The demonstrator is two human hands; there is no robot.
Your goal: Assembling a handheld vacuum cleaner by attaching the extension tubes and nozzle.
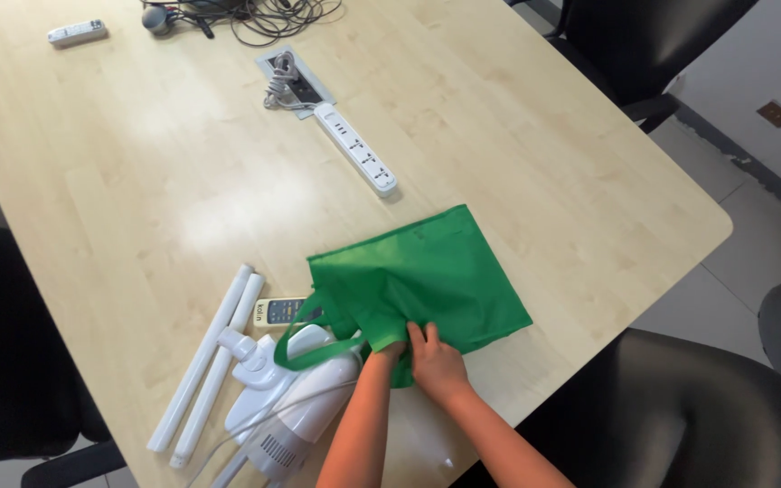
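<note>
Low in the frame, I have both hands, left [389, 354] and right [436, 361], pinching the green fabric tote bag [422, 280]; its loose handle could snag the white handheld vacuum [286, 402] on the counter [164, 181].

Counted on one light wooden table [499, 117]: one green fabric bag [427, 276], near the table's near edge; two hands at the bag's lower edge, left hand [389, 351] and right hand [436, 363]; one white handheld appliance [286, 398], left of the bag; two white tubes [210, 361], left of the appliance; two remote controls, one [280, 310] just left of the bag, one [76, 32] at the far corner; one white power strip [356, 147]; one cable tangle [264, 14], possibly several cords; at least two black chairs [680, 398].
</note>
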